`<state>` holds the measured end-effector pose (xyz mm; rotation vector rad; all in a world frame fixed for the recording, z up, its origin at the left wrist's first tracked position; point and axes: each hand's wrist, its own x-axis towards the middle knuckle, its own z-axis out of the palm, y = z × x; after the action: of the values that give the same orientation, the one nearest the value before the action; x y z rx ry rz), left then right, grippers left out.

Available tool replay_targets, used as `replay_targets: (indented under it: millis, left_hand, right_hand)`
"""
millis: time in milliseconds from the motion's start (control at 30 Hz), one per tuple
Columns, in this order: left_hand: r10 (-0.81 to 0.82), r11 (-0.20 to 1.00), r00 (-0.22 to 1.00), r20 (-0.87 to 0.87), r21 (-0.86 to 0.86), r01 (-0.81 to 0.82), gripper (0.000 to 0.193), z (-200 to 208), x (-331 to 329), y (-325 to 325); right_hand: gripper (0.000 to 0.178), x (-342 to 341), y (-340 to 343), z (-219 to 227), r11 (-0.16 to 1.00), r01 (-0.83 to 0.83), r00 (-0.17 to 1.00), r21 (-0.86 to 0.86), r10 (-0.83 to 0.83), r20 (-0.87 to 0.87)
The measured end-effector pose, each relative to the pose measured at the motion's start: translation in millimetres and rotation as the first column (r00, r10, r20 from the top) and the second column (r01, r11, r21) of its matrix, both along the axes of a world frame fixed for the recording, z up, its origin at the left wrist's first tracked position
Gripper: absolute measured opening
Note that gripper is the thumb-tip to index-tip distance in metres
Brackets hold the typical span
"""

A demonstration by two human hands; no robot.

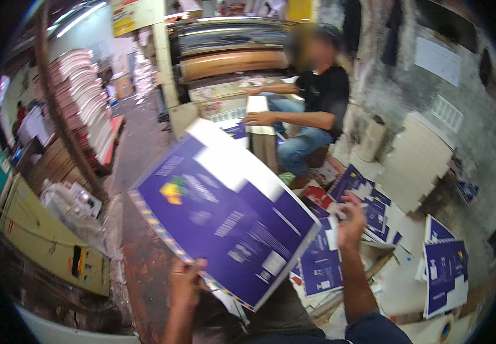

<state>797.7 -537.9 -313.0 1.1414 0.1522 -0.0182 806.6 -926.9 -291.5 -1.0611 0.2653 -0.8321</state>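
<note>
L hand (186, 279) grips lower edge of large purple printed cardboard sheet (222, 212), tilted up. R hand (351, 221) pinches white tab on pile of purple sheets (323, 261). Seated co-worker (316, 109) beyond.

One head-worn fisheye view looks down and forward from close above the hands; forearms enter at 6 o'clock, a seated person (316, 97) at 12.

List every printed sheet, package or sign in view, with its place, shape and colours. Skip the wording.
Large printed carton sheet: centre, gripped by left hand; flat rectangle, purple with white panels and a striped edge.
Smaller purple sheets: under right hand; purple and white.
Purple sheet stack: lower right, leaning.
Yellow sign: top wall, rectangular.
Stacked white sheets: left, tall pile with reddish edges.
</note>
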Motion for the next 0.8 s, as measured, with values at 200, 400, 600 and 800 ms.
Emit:
replay_targets:
  millis: [200,400,600,800]
  left_hand:
    - [-0.336,0.929,0.909,-0.245,0.072,0.363,0.034,-96.0,-10.7,-37.4]
    - [-0.365,0.926,0.918,-0.155,-0.163,0.341,0.032,-84.2,-20.5,-62.9]
    - [-0.378,0.921,0.914,-0.147,-0.154,0.357,0.026,-86.7,-6.9,-74.2]
    - [-0.414,0.91,0.903,-0.114,-0.065,0.409,0.022,-91.4,-11.1,-79.4]
  right_hand:
    - [0.034,-25.6,-21.5,14.7,0.994,0.097,0.995,-0.049,-0.098,-0.013]
    - [0.03,-31.6,36.9,6.1,0.853,-0.278,0.95,-0.443,0.175,-0.259]
    - [0.036,-51.9,91.6,-5.6,0.752,-0.399,0.902,-0.524,0.22,-0.371]
    - [0.024,-72.2,92.9,-36.5,0.748,-0.571,0.765,-0.338,0.335,-0.55]
